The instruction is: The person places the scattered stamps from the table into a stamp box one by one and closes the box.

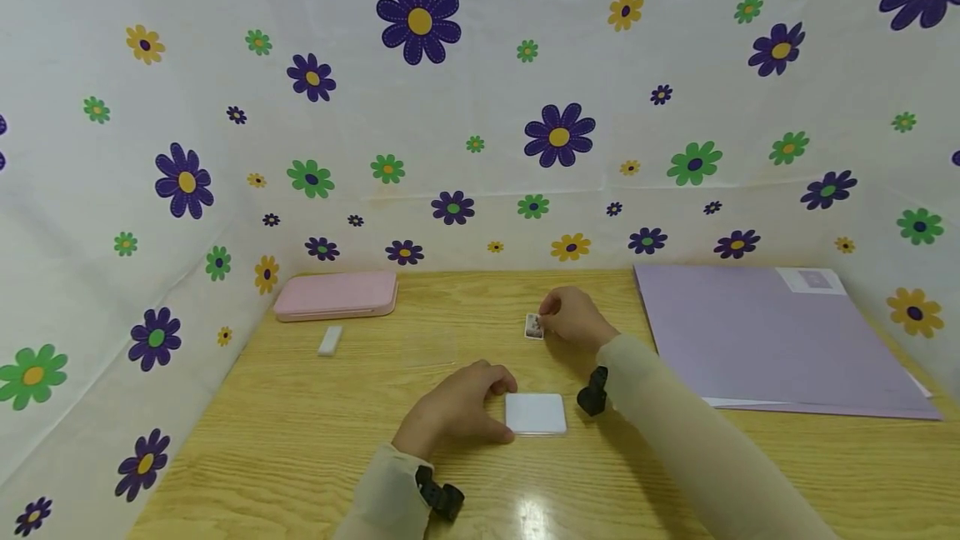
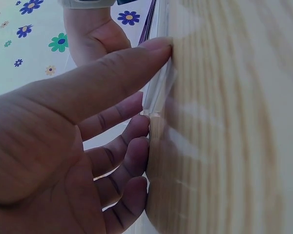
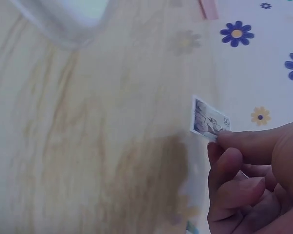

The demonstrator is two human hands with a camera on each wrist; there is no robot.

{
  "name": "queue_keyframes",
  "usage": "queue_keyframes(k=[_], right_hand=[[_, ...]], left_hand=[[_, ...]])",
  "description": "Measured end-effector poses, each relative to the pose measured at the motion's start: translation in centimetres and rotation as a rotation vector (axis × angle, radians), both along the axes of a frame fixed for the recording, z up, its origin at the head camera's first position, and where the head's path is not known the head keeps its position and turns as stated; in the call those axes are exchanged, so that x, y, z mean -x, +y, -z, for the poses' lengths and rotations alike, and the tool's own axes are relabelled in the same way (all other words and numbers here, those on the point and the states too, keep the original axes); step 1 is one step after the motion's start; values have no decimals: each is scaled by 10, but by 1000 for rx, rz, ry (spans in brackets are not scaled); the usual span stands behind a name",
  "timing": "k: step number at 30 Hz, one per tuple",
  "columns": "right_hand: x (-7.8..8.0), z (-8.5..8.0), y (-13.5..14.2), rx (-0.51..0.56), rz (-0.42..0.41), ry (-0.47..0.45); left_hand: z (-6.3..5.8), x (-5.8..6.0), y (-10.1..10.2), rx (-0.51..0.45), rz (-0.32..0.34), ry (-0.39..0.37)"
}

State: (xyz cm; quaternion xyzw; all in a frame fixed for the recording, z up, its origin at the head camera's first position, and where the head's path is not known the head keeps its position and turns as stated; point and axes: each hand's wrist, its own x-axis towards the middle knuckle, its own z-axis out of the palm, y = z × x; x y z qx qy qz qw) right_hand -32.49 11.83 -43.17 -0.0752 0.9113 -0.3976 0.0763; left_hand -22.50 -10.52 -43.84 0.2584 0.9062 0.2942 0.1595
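Between thumb and fingertips, my right hand (image 1: 573, 317) pinches a small postage stamp (image 3: 209, 119). It has a white border and a dark printed picture, and it is raised above the table at the far side. Nearer to me lies a shallow clear plastic box (image 1: 536, 415) that looks white inside. My left hand (image 1: 461, 408) grips this box at its left end, thumb along the near side and index finger at the far corner. In the left wrist view the other fingertips (image 2: 136, 190) rest down at the tabletop.
A thin transparent lid-like piece (image 1: 429, 348) lies left of centre. Beyond it are a small white block (image 1: 330, 340) and a pink case (image 1: 336, 296). On the right, a large purple folder (image 1: 772, 340) lies over white sheets. Flower-patterned cloth (image 1: 487, 90) walls the table in.
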Motion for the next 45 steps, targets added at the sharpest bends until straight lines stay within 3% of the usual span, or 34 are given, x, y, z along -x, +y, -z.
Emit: queue_keyframes(k=[7,18,33,45], right_hand=[[-8,-9,1,89,29,-72],[-26,-23,9,124,-16,-91],[-59,-34,12,192,-222,-121],[-75,-20,2,200,-342,-139]], left_hand=[[-3,0,1,1,1,-10],[-1,1,1,-2,-3,-12],[0,1,1,-17,-14,-29],[-3,-2,1,-9,-24,-21]])
